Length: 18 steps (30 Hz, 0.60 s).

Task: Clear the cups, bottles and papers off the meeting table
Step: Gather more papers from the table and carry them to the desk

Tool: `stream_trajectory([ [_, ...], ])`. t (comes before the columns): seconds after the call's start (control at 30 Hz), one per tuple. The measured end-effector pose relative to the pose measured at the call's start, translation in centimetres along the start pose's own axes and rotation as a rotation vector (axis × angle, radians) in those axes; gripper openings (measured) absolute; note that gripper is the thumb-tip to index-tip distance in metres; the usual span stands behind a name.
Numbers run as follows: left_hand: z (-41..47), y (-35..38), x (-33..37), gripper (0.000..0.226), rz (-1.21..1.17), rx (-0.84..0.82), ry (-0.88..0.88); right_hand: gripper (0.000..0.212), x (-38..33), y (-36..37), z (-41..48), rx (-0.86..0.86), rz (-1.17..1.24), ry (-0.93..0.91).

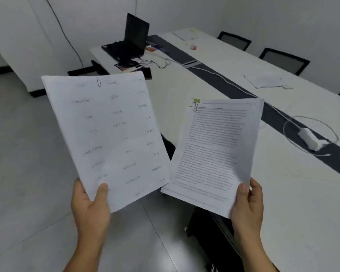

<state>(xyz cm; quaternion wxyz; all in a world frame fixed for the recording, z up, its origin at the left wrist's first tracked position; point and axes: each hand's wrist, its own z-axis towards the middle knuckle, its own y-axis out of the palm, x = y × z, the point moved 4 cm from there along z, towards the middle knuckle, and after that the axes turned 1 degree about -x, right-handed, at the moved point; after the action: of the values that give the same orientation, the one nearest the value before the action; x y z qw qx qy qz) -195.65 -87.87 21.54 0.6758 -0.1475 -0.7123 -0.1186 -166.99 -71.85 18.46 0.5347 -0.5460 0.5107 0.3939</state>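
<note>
Above the floor beside the meeting table (283,193), the left hand (90,205) pinches a paper-clipped stack (106,134) at its lower edge; the right hand (247,205) pinches a binder-clipped stack (216,154); more papers (263,81) lie on the table near a power strip (310,138).

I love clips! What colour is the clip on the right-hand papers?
Gold binder clip; head view shows it.

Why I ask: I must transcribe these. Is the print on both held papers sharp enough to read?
Head view: no, print on the left paper and the right paper is blurred beyond reading; head view: the table edge bows from wide-angle distortion; lighting soft, no glare.
</note>
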Motion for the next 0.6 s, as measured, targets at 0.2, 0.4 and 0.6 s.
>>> stream_trajectory([
  [0.2,13.3,-7.5,1.2,0.038,-0.024,0.188,-0.018,0.018,-4.7,15.3,-0.2,-0.114,0.026,-0.042],
  [0.4,27.5,-8.0,-1.2,0.037,0.02,0.304,-0.046,0.017,-4.0,31.3,4.1,-0.184,0.053,-0.031],
  [0.6,45.5,-7.5,2.0,0.034,0.126,0.386,-0.005,0.019,-7.1,51.8,11.6,-0.302,0.067,-0.018],
])
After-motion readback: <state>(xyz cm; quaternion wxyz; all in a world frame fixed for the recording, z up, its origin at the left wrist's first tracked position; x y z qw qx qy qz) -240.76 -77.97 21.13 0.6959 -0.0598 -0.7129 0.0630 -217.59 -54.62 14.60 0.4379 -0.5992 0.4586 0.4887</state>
